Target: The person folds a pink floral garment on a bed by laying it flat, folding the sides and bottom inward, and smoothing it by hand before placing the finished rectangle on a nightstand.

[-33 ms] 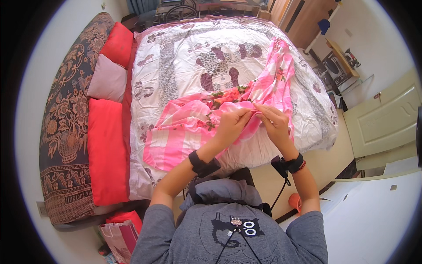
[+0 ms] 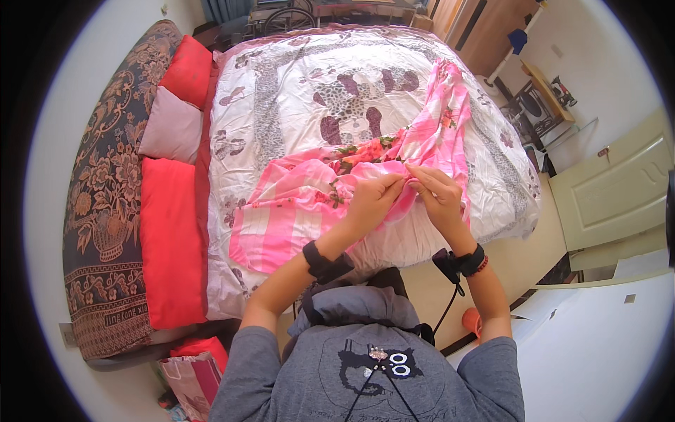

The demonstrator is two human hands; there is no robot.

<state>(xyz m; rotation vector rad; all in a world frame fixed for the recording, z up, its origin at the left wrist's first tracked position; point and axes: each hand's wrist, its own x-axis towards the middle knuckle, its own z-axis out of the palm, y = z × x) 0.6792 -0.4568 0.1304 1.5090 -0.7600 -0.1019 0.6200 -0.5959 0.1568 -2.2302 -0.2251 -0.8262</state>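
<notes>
A pink-and-white checked cloth (image 2: 281, 218) with red flowers and green leaves lies rumpled across the near side of the bed, one end trailing to the far right. My left hand (image 2: 376, 200) pinches a fold along its near edge, thumb and fingertips closed. Right beside it, my right hand (image 2: 437, 195) also has its fingers closed on the pink cloth. The two sets of fingertips almost meet, and they hide the bit of fabric between them. Under the cloth spreads a white bed cover (image 2: 295, 91) with purple and leopard-print patches.
Red pillows (image 2: 169, 243) and a pale pink cushion (image 2: 172, 126) line the left side, against a dark patterned headboard (image 2: 112, 162). A paper bag (image 2: 190, 387) stands at lower left. On the right are a pale door (image 2: 619, 186) and an orange bucket (image 2: 472, 321). A wheelchair (image 2: 288, 21) is beyond the bed.
</notes>
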